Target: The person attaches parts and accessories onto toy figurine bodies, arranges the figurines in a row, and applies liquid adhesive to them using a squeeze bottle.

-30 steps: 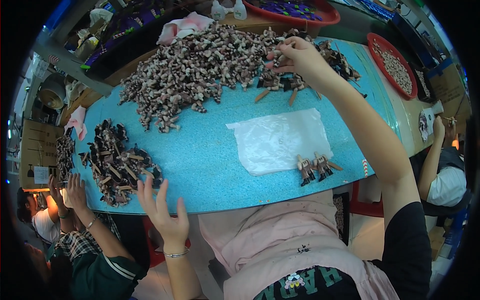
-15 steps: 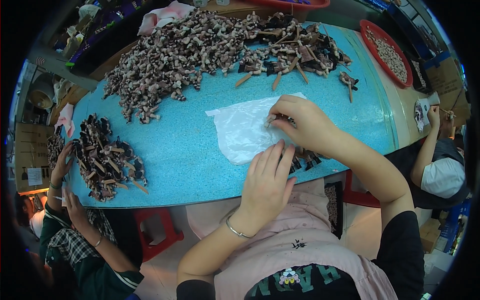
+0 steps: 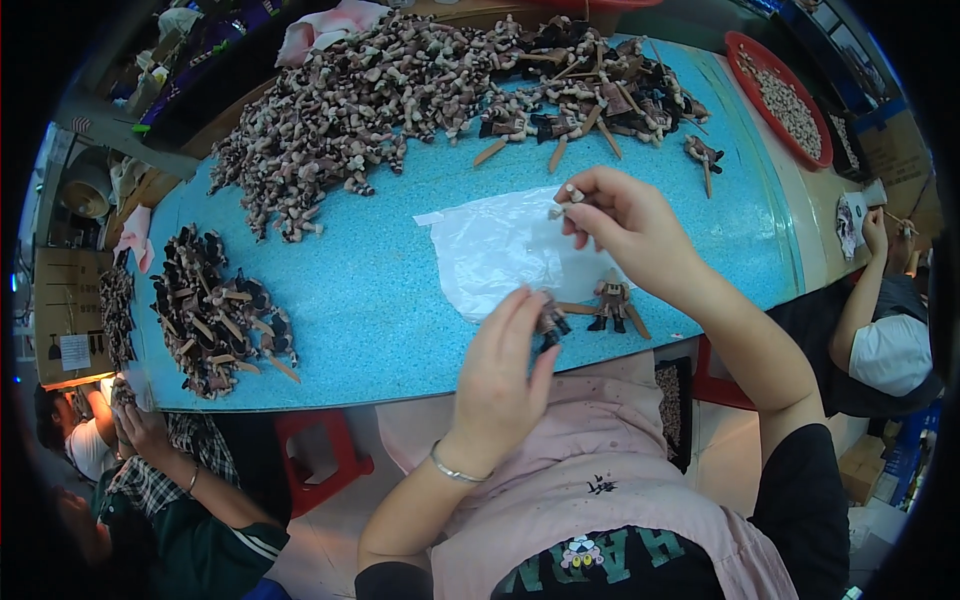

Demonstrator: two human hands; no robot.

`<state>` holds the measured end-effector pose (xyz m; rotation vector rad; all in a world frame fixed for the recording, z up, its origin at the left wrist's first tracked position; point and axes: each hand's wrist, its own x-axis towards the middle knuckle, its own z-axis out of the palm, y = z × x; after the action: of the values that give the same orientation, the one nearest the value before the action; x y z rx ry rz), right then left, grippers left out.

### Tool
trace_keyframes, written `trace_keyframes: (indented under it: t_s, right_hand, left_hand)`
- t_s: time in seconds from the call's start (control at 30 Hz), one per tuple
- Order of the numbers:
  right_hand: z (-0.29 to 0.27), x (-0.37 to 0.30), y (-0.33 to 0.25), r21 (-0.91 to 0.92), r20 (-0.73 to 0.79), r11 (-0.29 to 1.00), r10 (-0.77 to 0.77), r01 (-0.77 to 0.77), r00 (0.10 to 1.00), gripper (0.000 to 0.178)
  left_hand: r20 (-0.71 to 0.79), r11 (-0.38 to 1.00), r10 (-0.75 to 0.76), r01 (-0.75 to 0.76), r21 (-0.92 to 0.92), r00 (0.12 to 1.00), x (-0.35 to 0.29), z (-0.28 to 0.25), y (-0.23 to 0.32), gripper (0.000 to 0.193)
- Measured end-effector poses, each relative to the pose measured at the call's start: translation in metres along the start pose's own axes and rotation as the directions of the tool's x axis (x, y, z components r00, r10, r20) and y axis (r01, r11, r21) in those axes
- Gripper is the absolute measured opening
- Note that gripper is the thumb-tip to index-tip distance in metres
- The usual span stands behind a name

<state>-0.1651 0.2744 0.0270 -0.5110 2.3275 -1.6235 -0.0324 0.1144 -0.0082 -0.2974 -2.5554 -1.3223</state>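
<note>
My left hand (image 3: 500,365), near the table's front edge, is closed around a small dark-and-brown doll figure (image 3: 550,320). Up and to the right of it, my right hand (image 3: 630,222) pinches small pale pieces (image 3: 563,203) between thumb and fingers, above the right side of a white plastic sheet (image 3: 480,262). What exactly the pieces are is too small to tell. Just right of the held figure lies a second doll figure (image 3: 611,303) in brown clothes and black boots, on the blue tabletop (image 3: 360,320), with flat wooden sticks (image 3: 638,321) beside it.
A large heap of pale doll parts (image 3: 340,130) covers the back, with figures on sticks (image 3: 600,100) at its right. Another pile of figures (image 3: 215,320) lies left. A red tray (image 3: 785,105) of small pale pieces stands far right. Co-workers sit left and right, their hands (image 3: 145,430) at work.
My right hand has lifted off the white sheet with the pale pieces. My left hand has shifted left and down, now gripping a figure. The co-worker's hands at left have drawn back from the pile.
</note>
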Motion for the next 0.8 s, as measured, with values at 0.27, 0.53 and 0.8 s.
trace_keyframes:
  t_s: [0.27, 0.53, 0.8]
  right_hand:
    - [0.018, -0.063, -0.008, 0.369, 0.257, 0.889, 0.183, -0.272, 0.949, 0.026]
    - [0.055, -0.088, -0.011, 0.051, 0.323, 0.993, -0.116, 0.105, 0.939, 0.028]
    - [0.066, -0.09, -0.008, 0.003, 0.286, 0.982, -0.183, 0.19, 0.941, 0.026]
  left_hand:
    - [0.107, 0.924, -0.245, 0.266, -0.276, 0.964, -0.037, -0.048, -0.007, 0.052]
    - [0.145, 0.96, -0.211, 0.233, -0.155, 0.967, -0.042, -0.048, -0.005, 0.051]
    - [0.134, 0.962, -0.206, 0.226, -0.153, 0.969, -0.045, -0.046, -0.008, 0.052]
